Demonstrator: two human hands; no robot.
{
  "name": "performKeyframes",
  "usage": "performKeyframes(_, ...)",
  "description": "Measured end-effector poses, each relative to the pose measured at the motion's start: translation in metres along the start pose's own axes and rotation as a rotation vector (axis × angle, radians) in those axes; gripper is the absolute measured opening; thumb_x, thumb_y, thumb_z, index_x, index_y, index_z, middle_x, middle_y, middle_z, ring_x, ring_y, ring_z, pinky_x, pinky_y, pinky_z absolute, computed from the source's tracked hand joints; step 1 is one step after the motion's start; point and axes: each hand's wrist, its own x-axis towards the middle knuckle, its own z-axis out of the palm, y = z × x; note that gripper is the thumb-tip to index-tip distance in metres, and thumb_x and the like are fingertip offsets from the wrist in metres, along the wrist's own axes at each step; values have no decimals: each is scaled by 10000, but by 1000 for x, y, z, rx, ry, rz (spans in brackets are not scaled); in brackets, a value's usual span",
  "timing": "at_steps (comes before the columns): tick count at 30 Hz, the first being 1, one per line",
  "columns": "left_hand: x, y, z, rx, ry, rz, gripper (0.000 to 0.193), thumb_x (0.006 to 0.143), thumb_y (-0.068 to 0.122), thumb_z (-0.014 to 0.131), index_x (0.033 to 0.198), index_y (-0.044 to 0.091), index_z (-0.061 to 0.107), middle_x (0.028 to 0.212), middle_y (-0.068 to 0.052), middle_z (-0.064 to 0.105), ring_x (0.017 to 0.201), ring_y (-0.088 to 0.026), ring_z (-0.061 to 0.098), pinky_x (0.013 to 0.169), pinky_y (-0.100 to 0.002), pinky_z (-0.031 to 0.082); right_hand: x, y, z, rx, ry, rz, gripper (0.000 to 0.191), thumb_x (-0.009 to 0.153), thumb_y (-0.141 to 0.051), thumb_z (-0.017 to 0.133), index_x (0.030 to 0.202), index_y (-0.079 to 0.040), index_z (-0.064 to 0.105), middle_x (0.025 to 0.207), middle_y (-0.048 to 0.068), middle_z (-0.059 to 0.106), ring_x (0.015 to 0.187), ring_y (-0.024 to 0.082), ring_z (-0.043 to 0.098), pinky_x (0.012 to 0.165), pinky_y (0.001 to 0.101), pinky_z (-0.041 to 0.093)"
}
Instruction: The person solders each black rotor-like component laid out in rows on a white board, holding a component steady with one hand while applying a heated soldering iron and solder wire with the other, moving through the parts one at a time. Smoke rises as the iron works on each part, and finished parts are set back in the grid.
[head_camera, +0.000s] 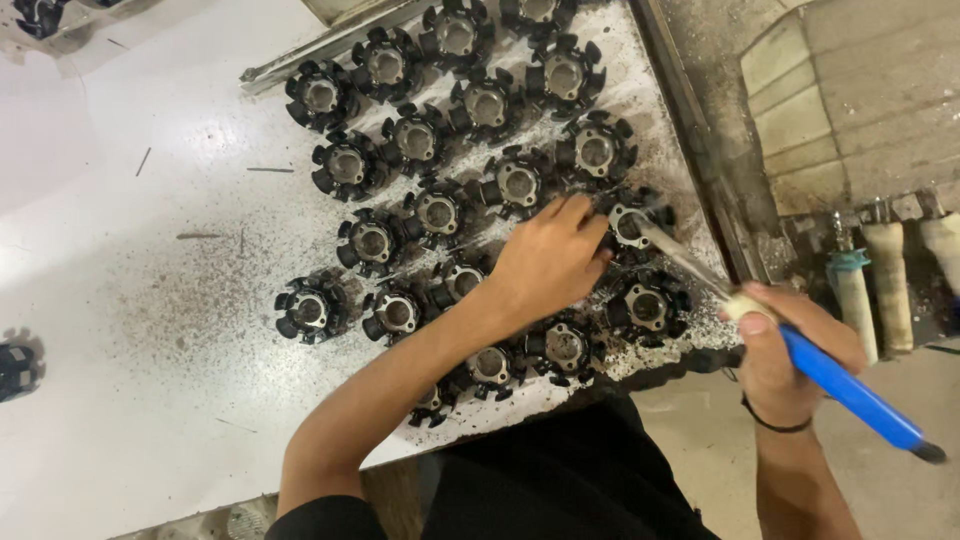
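seen from above, the person's left hand (548, 262) reaches forward and to the right across a white surface (130, 300), forearm running diagonally up from the lower left of the body, wrist bent slightly, fingers closed down and pressed on the edge of a black stator core (632, 226). the right hand (790, 350) sits lower right, just off the surface's edge, curled in a tight fist around the blue handle of a tool (800, 365), thumb on top near a pale collar; a thin dark band circles the wrist.

the tool's long axis runs diagonally: the blue plastic handle points down and to the right, past the hand, ending in a dark tip, while its slim grey metal shaft points up and to the left, its end touching the top of the stator core that the left hand steadies. that core lies flat near the right edge of the surface, beside a dark metal rail (690, 130).

many more stator cores (420, 150) of the same kind lie flat in loose rows: round, black, ringed with blunt radial teeth, each with a dull silver hub and centre hole. fine dark grit speckles the white surface around them, thickest near the right edge. the person wears black clothing.
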Motion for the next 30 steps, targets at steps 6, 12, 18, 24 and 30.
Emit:
performKeyframes(6, -3, 1, 11, -3, -17, 20, 195, 820, 28, 691, 1015, 13, 679, 1042, -156, 604, 989, -334, 665, 826, -415, 597, -29, 27, 17, 317, 125, 199, 266, 1028, -112, 711, 1138, 129, 684, 985, 188, 707, 805, 229, 700, 773, 296, 574)
performKeyframes(12, -10, 7, 16, -59, 66, -108, 223, 861, 8, 687, 1070, 67, 733, 960, -111, 652, 777, -319, 709, 648, -418, 592, -30, 29, 13, 225, 96, 207, 257, 1034, -99, 701, 1133, 137, 690, 965, 190, 709, 798, 227, 702, 759, 295, 572)
performKeyframes(18, -7, 4, 23, -78, -24, -153, 126, 855, 26, 683, 967, 36, 740, 923, -127, 670, 680, -308, 710, 597, -397, 604, -28, 34, 12, 357, 109, 225, 267, 1036, -97, 724, 1142, 145, 689, 1008, 217, 707, 822, 246, 708, 753, 326, 590)
performKeyframes(24, 2, 0, 22, -57, -32, -105, 58, 833, 39, 695, 879, 25, 727, 926, -128, 662, 736, -328, 716, 660, -423, 609, -18, 33, 5, 439, 54, 336, 285, 1034, -90, 713, 1156, 164, 672, 997, 243, 708, 851, 295, 721, 756, 339, 586)
performKeyframes(30, -3, 4, 12, -86, -111, -123, 201, 840, 17, 682, 1029, 17, 752, 956, -152, 636, 706, -313, 709, 645, -411, 610, -18, 33, 7, 416, 83, 362, 285, 1040, -99, 710, 1140, 165, 671, 1002, 242, 709, 880, 314, 730, 726, 343, 583)
